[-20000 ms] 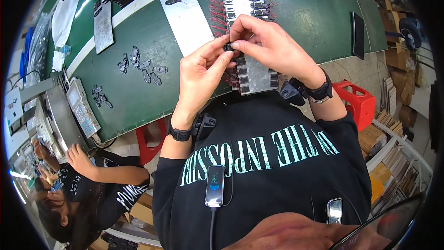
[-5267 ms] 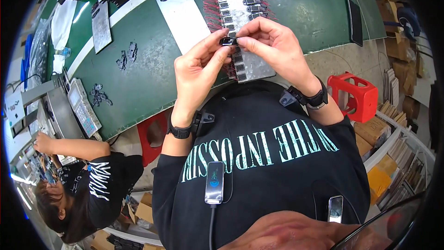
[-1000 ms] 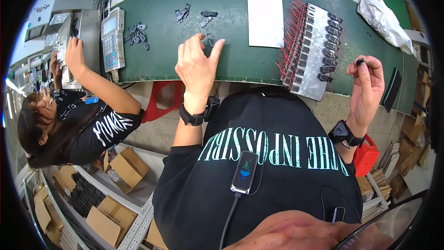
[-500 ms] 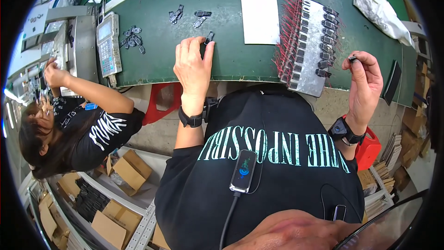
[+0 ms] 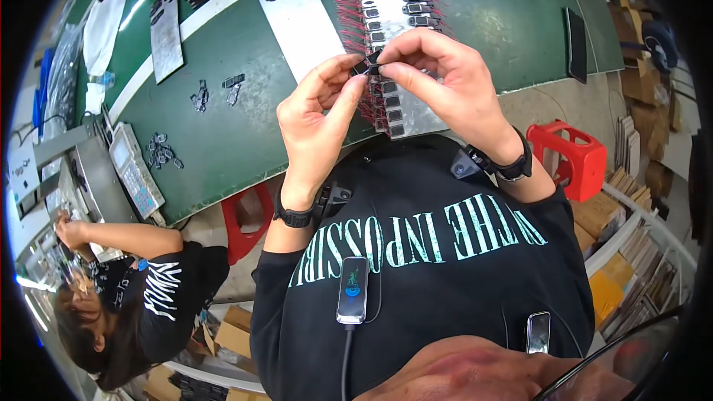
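Observation:
My left hand (image 5: 316, 115) and my right hand (image 5: 453, 78) meet above the near part of a metal plate (image 5: 425, 115). Between their fingertips are small black plastic parts (image 5: 364, 67), pinched from both sides. Fingers cover much of these, so I cannot tell whether they are joined. Down the plate's left side runs a row of black rectangular pieces (image 5: 392, 102) with thin red wires (image 5: 349, 18) sticking out. More black pieces (image 5: 417, 9) line its far right side, partly hidden lower down by my right hand.
Left of the plate lies a white board (image 5: 297, 26) with one black part on it. Loose black parts (image 5: 162, 150) lie in small groups beside a keypad device (image 5: 135, 174). A co-worker's hand (image 5: 70, 230) is at far left. A red stool (image 5: 568, 156) stands at right.
My left hand has lifted a black part from the table and moved right. My right hand has come left, bringing its small part to meet it. The view has shifted.

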A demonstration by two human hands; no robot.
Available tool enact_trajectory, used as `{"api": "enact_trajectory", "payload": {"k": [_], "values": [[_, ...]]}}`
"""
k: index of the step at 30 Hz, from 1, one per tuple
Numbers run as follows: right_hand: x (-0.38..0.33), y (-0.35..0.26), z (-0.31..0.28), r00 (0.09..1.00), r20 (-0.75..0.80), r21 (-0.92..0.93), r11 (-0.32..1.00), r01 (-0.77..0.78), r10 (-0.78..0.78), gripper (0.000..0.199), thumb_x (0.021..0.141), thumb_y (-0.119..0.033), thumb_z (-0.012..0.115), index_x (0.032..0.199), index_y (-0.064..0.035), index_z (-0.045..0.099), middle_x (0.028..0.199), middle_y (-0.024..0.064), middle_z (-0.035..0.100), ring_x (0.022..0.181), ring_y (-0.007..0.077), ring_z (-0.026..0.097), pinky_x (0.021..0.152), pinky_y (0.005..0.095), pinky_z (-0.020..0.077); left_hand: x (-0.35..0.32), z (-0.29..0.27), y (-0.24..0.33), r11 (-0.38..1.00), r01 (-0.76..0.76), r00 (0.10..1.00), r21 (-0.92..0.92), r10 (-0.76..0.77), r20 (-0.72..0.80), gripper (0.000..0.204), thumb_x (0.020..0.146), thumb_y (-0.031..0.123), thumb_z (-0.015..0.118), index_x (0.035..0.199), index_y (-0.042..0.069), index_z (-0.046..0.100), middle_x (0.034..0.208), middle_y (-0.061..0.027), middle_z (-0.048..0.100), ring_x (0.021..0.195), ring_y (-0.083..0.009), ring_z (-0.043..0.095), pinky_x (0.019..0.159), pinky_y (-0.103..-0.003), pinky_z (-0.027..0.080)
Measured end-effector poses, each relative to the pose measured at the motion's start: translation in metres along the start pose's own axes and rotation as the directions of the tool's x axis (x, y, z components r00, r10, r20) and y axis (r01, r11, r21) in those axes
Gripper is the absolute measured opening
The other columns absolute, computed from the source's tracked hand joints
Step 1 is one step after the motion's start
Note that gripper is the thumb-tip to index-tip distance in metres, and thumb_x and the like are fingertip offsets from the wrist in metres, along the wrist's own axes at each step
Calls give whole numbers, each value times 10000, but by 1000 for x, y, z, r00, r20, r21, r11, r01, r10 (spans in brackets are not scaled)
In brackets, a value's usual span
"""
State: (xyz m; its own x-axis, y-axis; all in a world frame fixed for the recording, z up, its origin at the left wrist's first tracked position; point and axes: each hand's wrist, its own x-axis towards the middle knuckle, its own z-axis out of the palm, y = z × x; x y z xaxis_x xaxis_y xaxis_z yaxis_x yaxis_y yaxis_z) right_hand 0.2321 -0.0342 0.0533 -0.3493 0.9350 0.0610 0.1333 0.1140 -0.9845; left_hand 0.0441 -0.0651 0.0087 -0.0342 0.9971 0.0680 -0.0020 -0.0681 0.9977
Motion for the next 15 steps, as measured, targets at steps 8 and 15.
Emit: {"api": "enact_trajectory", "payload": {"k": [8,15], "values": [[2,8,-3,995,-17,-236,967,95,-102,126,908,-20,669,1025,25,686,971,73,682,883,134,662,800,268,533,1,1,0,997,39,996,-63,-34,82,288,918,-28,685,1205,-31,665,1064,-85,720,940,-108,684,854,-248,556],[0,7,-4,998,26,-239,969,64,-60,103,912,-20,656,1004,21,676,953,62,663,866,135,649,780,267,529,0,-3,-1,996,-9,992,85,-2,128,302,913,-9,694,1213,-27,660,1026,-92,741,916,-113,701,831,-251,565]]}}
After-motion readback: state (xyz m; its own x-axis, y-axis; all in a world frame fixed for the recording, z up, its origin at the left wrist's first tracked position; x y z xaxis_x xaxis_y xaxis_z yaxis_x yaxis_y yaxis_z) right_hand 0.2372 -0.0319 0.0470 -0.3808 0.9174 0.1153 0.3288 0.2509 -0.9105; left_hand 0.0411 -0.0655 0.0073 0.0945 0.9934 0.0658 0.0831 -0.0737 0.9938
